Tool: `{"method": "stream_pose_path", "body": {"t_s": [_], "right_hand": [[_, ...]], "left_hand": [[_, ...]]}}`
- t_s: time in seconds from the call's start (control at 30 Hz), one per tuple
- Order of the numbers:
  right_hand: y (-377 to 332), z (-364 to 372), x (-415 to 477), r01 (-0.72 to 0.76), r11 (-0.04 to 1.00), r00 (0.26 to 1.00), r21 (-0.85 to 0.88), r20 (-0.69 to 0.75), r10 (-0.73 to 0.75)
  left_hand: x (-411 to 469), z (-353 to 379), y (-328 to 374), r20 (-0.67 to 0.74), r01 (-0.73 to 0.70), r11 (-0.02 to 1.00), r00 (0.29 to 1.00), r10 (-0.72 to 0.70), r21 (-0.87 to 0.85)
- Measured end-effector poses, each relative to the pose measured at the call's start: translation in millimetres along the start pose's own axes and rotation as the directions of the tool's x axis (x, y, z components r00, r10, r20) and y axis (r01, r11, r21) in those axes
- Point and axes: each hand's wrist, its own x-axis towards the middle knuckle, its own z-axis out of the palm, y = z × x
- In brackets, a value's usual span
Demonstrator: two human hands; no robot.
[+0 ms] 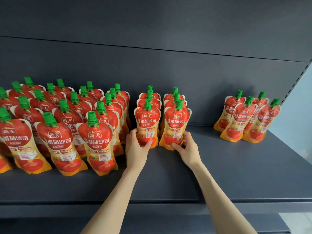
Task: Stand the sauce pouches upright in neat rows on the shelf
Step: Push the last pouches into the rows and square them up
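Observation:
Red and orange sauce pouches with green caps stand upright on a dark shelf (168, 179). In the middle are two short rows running back toward the wall. My left hand (135, 149) grips the base of the front pouch of the left row (147, 122). My right hand (188, 148) grips the base of the front pouch of the right row (176, 125). Both pouches stand on the shelf, side by side and a little apart. Two more pouches stand behind each one, mostly hidden.
A large block of upright pouches (55, 125) fills the left of the shelf in several rows. A small loose cluster of pouches (246, 119) stands at the far right near the perforated upright (293, 86). The shelf's front edge (152, 201) runs below my forearms.

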Motion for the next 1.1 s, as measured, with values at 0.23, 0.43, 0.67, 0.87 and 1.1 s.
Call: {"method": "stream_pose_path", "body": {"t_s": [0.23, 0.43, 0.67, 0.87, 1.1], "right_hand": [[-0.7, 0.9, -0.4, -0.010, 1.000, 1.000, -0.023, -0.001, 0.010], [-1.3, 1.5, -0.2, -0.014, 0.999, 1.000, -0.046, -0.006, 0.014], [-2.0, 0.7, -1.0, -0.024, 0.998, 1.000, -0.054, -0.001, 0.024], [-3.0, 0.8, -1.6, -0.030, 0.999, 1.000, -0.046, -0.001, 0.030], [-8.3, -1.4, -8.6, -0.056, 0.998, 0.996, -0.003, -0.066, 0.056]], "left_hand": [[0.1, -0.5, -0.5, 0.005, 0.016, 1.000, 1.000, -0.016, -0.006], [-0.9, -1.0, -0.7, 0.015, 0.020, 0.999, 1.000, -0.019, -0.026], [-0.3, -0.9, -0.9, 0.013, 0.020, 1.000, 1.000, -0.020, -0.021], [0.4, -0.4, -2.0, 0.020, 0.032, 0.999, 0.999, -0.032, -0.011], [-9.7, -7.5, 3.0, 0.011, 0.035, 0.999, 0.999, -0.034, -0.039]]}}
